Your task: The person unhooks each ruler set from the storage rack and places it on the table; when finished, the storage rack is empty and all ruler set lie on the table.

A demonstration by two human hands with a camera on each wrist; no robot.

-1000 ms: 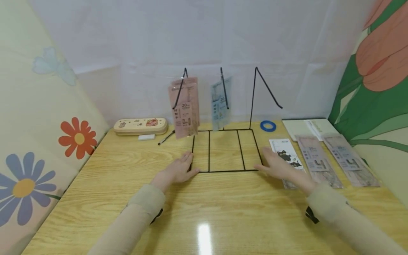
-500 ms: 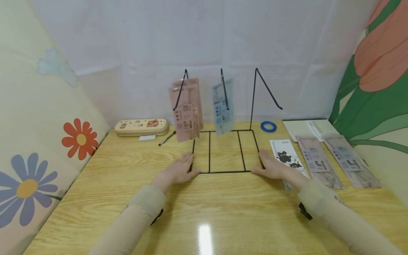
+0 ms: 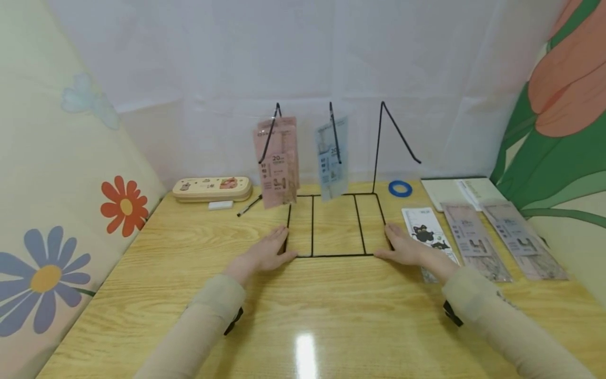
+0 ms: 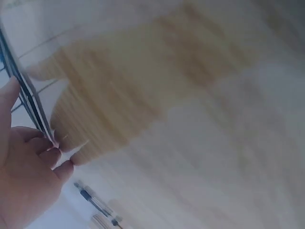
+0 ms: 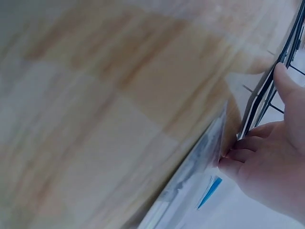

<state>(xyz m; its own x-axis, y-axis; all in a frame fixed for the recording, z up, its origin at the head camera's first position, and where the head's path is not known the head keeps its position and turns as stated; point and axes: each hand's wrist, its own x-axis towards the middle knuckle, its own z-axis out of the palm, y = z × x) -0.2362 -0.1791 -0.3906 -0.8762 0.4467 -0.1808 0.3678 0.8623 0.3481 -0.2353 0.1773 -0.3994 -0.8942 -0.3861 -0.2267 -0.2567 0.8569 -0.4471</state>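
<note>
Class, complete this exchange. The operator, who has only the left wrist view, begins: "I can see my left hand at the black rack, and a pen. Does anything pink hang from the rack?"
Observer: Yes. In the head view, pink packets hang from the left hook.
Operator: My view misses the right hand. Where is it?
Observer: It is touching the right front corner of the black rack.
Operator: I can see the pen. What lies to its left, towards the back of the table?
Observer: A cream case with printed pictures on top.
</note>
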